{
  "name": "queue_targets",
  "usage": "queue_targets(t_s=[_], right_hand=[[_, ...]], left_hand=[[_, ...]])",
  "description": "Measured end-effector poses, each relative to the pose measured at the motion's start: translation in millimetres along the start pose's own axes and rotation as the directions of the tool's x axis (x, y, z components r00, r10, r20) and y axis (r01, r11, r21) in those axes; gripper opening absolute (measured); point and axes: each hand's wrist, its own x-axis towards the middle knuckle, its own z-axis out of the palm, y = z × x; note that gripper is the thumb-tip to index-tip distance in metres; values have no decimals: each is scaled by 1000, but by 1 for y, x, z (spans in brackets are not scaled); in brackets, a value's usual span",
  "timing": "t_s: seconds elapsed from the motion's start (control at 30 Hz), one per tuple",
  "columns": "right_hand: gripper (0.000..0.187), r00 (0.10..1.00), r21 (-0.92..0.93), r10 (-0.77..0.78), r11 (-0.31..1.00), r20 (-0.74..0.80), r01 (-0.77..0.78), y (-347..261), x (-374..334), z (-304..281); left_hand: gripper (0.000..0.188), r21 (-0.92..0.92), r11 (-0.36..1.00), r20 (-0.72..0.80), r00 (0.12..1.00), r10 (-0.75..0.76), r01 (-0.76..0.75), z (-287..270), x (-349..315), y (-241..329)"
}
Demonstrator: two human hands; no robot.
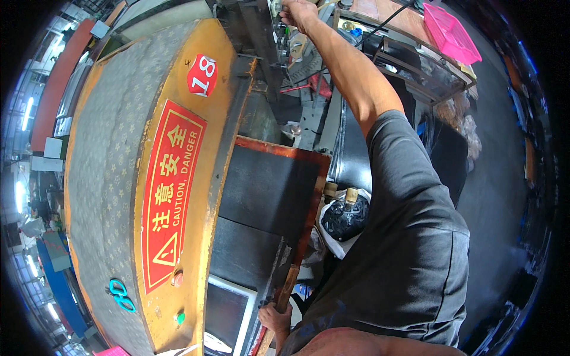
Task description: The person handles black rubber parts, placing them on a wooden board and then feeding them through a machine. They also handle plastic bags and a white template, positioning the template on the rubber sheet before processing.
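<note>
My left hand [276, 318], low in the picture, has its fingers wrapped round a worn wooden strip [289, 285] along the edge of a dark flat bed [261, 190]. Close to that hand, a white-edged frame [240, 320] lies on the bed. My right arm stretches to the top edge, where my right hand [301, 14] has curled fingers at a small metallic part on a dark machine post [255, 35]. What lies within those fingers is too small to make out.
A yellow machine body [205, 178] with a red warning sign [172, 196], a red button [177, 279] and a green button [180, 318] fills the left. At right are a white bag with black plastic [343, 221], a wood-topped bench [386, 15] and a pink basket [451, 35].
</note>
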Motion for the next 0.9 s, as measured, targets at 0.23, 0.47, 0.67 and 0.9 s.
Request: queue_targets(t_s=[0.23, 0.47, 0.67, 0.9], right_hand=[[17, 997, 13, -38, 999, 72, 38, 12, 23, 3], [13, 998, 72, -10, 997, 69, 5, 19, 34, 2], [12, 999, 24, -42, 999, 18, 41, 20, 34, 5], [12, 999, 34, -18, 999, 28, 17, 19, 32, 3]], left_hand=[[56, 10, 999, 42, 998, -48, 48, 5, -4, -7], [56, 7, 998, 53, 997, -65, 64, 4, -1, -9], [57, 16, 997, 71, 995, -77, 76, 2, 0, -8], [58, 4, 997, 57, 996, -73, 72, 3, 0, -9]])
